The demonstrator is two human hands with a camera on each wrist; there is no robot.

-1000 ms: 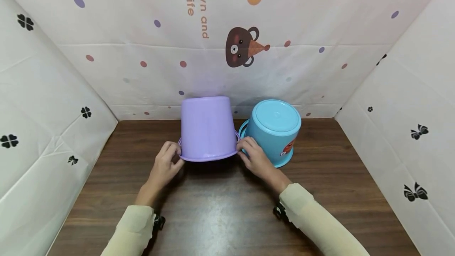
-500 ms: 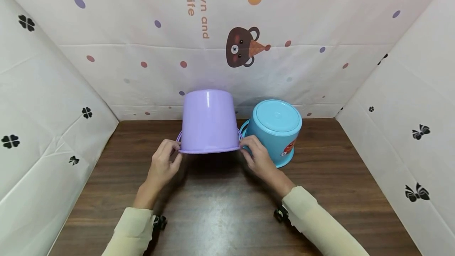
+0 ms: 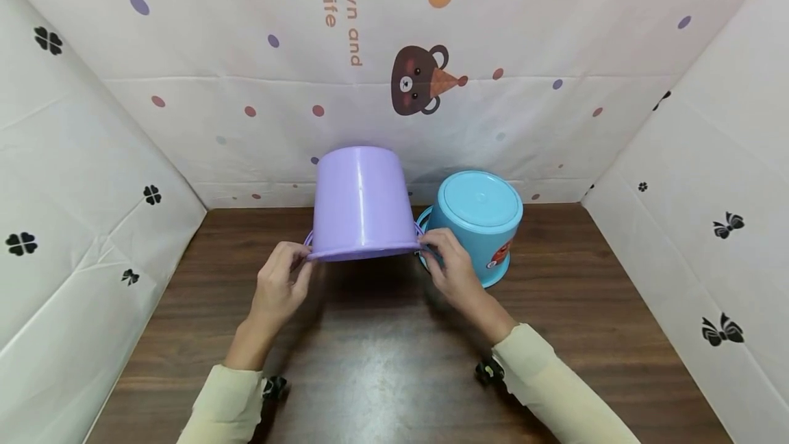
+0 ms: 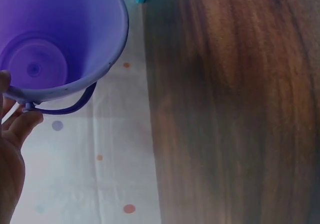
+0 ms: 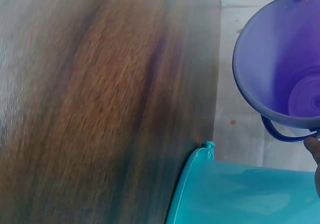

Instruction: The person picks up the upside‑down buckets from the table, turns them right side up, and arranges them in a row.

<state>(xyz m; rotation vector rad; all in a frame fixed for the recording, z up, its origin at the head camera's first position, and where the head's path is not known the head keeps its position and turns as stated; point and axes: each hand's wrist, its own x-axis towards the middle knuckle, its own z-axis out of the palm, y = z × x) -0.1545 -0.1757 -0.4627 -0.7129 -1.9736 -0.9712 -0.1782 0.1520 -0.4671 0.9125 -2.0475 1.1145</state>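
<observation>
A purple bucket is held tilted off the table, its rim toward me and its base toward the back wall. My left hand pinches the rim at the left, thumb inside and fingers outside near the handle joint. On the opposite side my right hand grips the rim. Both wrist views look into the bucket's hollow inside, where a round base shows; its thin handle hangs behind the rim. To the right, a light blue bucket stands upside down on the table, close beside my right hand.
The brown wooden table meets a white patterned back wall just behind both buckets. White sheets also close off the left and right sides. A red label is on the blue bucket.
Both hands have raised the purple bucket and tipped its opening more toward me. Its rim has come up off the table. The blue bucket stays in place.
</observation>
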